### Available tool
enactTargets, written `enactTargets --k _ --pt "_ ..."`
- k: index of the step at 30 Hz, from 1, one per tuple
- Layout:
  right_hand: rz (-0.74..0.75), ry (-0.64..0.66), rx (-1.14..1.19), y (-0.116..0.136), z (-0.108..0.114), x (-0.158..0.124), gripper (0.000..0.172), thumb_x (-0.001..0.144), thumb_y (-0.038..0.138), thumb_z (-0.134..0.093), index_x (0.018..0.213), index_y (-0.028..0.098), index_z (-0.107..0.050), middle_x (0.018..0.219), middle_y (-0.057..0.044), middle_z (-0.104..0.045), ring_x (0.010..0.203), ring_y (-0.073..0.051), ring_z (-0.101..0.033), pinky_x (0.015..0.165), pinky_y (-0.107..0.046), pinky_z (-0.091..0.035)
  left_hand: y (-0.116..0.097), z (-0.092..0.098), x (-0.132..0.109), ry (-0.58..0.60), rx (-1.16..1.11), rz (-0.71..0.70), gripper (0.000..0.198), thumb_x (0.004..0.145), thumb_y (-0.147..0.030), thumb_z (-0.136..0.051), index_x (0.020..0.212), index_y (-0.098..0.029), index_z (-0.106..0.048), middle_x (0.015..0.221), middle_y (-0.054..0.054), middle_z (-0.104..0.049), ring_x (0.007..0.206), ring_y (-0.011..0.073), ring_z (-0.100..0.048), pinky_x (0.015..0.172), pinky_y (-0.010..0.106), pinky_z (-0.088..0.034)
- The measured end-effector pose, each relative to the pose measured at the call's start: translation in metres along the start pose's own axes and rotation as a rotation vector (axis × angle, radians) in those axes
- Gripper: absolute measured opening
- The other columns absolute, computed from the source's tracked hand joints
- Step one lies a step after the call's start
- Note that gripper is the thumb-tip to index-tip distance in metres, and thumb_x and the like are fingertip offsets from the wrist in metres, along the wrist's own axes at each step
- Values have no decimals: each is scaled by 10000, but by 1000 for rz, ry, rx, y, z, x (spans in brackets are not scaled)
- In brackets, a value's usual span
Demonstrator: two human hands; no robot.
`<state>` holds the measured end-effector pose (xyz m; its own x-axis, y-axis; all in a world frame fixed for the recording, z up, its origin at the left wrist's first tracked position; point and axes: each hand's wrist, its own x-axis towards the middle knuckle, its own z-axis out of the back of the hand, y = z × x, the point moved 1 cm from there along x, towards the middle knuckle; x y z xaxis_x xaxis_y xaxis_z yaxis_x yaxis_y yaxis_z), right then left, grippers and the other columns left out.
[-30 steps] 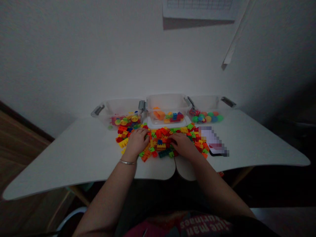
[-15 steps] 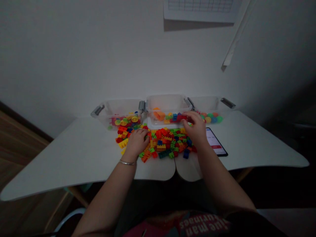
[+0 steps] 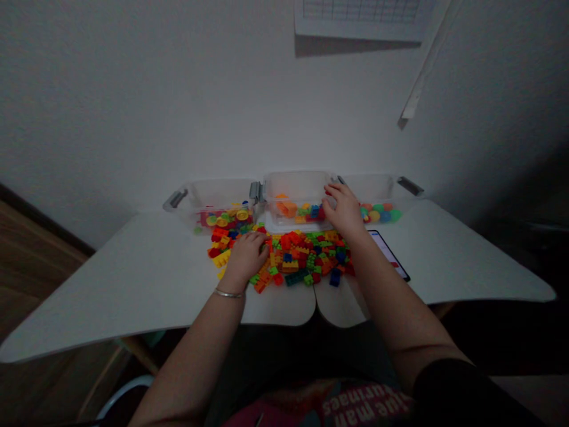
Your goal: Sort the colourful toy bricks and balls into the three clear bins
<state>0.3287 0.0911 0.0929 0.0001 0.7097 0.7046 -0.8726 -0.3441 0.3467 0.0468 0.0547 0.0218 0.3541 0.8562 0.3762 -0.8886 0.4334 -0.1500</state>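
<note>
A heap of colourful toy building bricks (image 3: 291, 266) lies on the white table. My left hand (image 3: 244, 255) rests on the heap's left side, fingers loosely bent and thumb apart, with no brick visibly gripped. Over the right front rim of the middle clear plastic box (image 3: 297, 184) is my right hand (image 3: 345, 212). Its thumb and fingertips pinch a small red brick (image 3: 328, 191), mostly hidden by the fingers. Inside that box are an orange piece (image 3: 287, 208) and several blue, red, green and yellow bricks.
A left clear box (image 3: 222, 190) holds yellow, red and green pieces. The right clear box (image 3: 371, 185) contains coloured balls (image 3: 386, 213). A phone (image 3: 391, 255) lies beside my right forearm. Behind the boxes rises the wall (image 3: 200, 107). The table's front edge has a notch.
My right hand has moved up and slightly left, lifting the red brick toward the middle box's rim. My left hand stays on the heap.
</note>
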Motion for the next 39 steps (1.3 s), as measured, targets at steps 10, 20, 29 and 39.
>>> enactTargets --k 10,20,29,39 --pt "87 211 -139 8 -6 -5 447 880 233 -541 1301 110 -621 1237 -180 -681 1216 -353 -564 1161 -570 -286 0 -1 -3 -26 13 -17 354 943 -312 -455 1173 -187 -693 1240 96 -703 1179 276 -607 1049 432 -468" --pt "88 220 -207 10 -5 -7 471 867 249 -569 1322 130 -593 1286 -175 -646 1241 -362 -531 1180 -564 -253 -2 1 -2 -24 6 -3 346 936 -306 -458 1168 -207 -695 1248 102 -697 1157 274 -614 1037 445 -472" --pt "95 209 -137 8 -6 -7 497 853 238 -555 1335 122 -583 1342 -173 -628 1278 -349 -520 1203 -567 -231 0 -1 -2 -15 9 -13 366 943 -321 -446 1182 -187 -689 1245 107 -696 1168 280 -604 1039 446 -469" --pt "-8 -25 145 37 14 -26 403 916 214 -416 1254 211 -635 1228 -117 -689 1173 -272 -599 1065 -449 -451 -2 1 -1 -15 15 0 360 941 -311 -447 1175 -194 -694 1247 109 -696 1167 278 -607 1038 444 -474"
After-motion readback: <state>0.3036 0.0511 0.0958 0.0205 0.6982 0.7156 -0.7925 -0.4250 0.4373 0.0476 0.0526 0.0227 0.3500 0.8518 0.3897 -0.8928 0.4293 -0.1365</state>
